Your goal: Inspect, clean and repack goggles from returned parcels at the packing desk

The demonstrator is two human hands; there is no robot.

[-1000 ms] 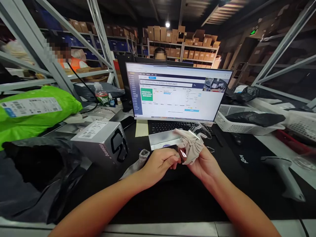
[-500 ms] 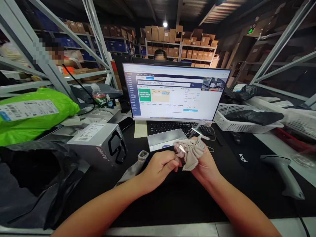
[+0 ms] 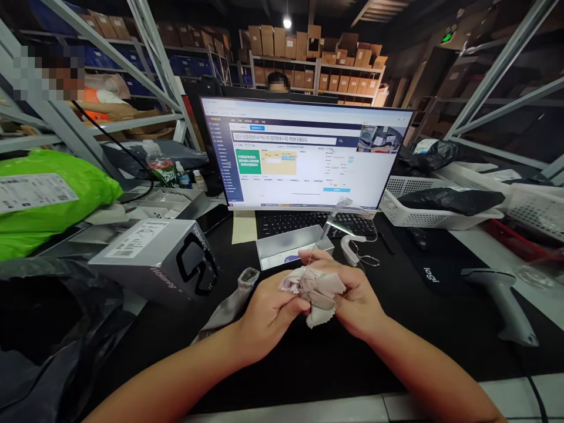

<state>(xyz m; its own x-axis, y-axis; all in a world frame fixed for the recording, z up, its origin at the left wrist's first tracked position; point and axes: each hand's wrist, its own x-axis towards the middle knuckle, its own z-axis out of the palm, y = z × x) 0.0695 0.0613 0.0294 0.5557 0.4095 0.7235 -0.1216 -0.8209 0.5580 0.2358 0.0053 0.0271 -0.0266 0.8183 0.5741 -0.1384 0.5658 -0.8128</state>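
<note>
A pale beige wiping cloth (image 3: 319, 291) with zigzag edges is bunched between my two hands above the black desk mat. My left hand (image 3: 275, 302) is closed on the cloth's left side, thumb on top. On the other side my right hand (image 3: 356, 294) pinches the cloth, fingers curled behind it. A thin, clear stalk (image 3: 328, 220) sticks up beyond the cloth; what it belongs to is hidden. Just past my right hand is a white curved piece (image 3: 352, 249) with a thin loop. An open silver-white box (image 3: 293, 247) lies behind the cloth, and a grey fabric pouch (image 3: 231, 299) near my left forearm.
A grey printed carton (image 3: 154, 258) stands left, beside a dark plastic bag (image 3: 39, 364) and a green parcel (image 3: 53, 200). Monitor (image 3: 304, 158) and keyboard (image 3: 291, 224) are ahead. Right are a barcode scanner (image 3: 502, 299), a mouse (image 3: 416, 238) and white baskets (image 3: 405, 217). Two people are beyond.
Both hands have shifted left and slightly down with the cloth. My right hand has turned, its fingers now bent over the cloth's far side. The camera view has shifted a little.
</note>
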